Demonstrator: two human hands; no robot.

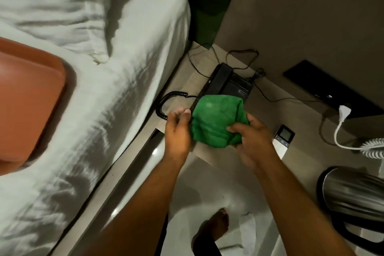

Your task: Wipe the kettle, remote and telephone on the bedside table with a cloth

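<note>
Over the pale bedside table [185, 81], fuzzy green cloth [216, 120] bunched in right hand [253, 141], left hand [178, 129] pinching its edge, covering glossy black telephone [228, 83].

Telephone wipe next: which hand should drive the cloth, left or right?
Right, probably. The right hand already grips the bunched green cloth, which hangs just in front of the telephone. The left hand only pinches the cloth's edge and sits nearer the coiled cord, so it could steady the telephone.
</note>
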